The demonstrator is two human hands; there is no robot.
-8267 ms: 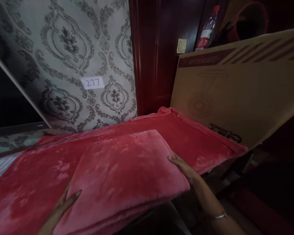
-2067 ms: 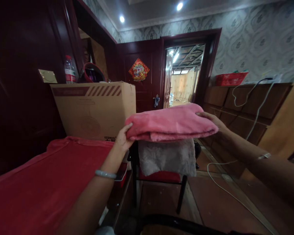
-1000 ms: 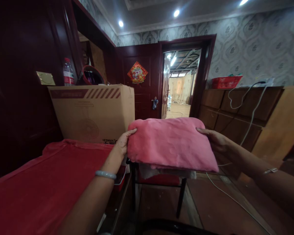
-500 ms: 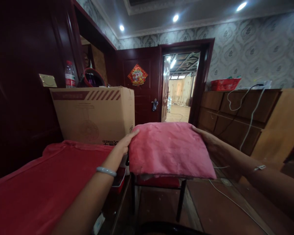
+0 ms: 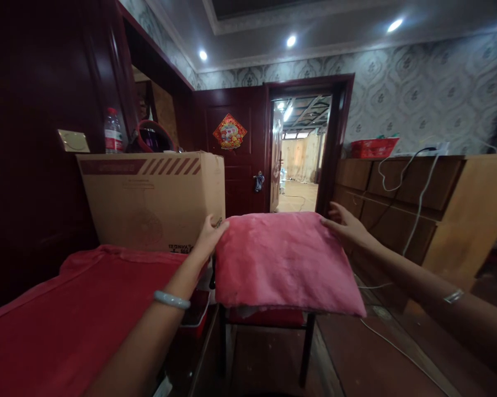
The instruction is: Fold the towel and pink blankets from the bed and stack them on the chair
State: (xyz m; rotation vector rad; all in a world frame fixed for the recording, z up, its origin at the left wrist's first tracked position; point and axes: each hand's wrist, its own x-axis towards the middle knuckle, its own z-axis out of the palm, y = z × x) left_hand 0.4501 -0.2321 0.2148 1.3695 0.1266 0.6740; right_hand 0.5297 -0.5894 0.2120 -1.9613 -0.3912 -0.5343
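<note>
A pink plush piece that looks like a folded blanket [image 5: 285, 262] lies on a chair [image 5: 268, 318] with a red seat and dark legs. Its near edge hangs a little past the seat. My left hand [image 5: 212, 236] is at the far left corner, thumb tip at the edge and fingers apart; a pale bangle circles that wrist. Across from it, my right hand [image 5: 344, 225] has its fingers spread, with the thumb by the far right corner. Neither hand grips the cloth.
On the left are a red cloth-covered surface [image 5: 119, 309] and a large cardboard box [image 5: 149, 204] bearing a bottle [image 5: 113, 132]. A wooden cabinet [image 5: 401, 187] with a red basket [image 5: 372, 147] stands right. A white cable [image 5: 405, 353] crosses the floor. Behind is an open doorway [image 5: 300, 160].
Both hands have loosened from the blanket's sides; the right fingers have lifted and spread outward. The blanket stays on the chair. The view has tilted slightly upward.
</note>
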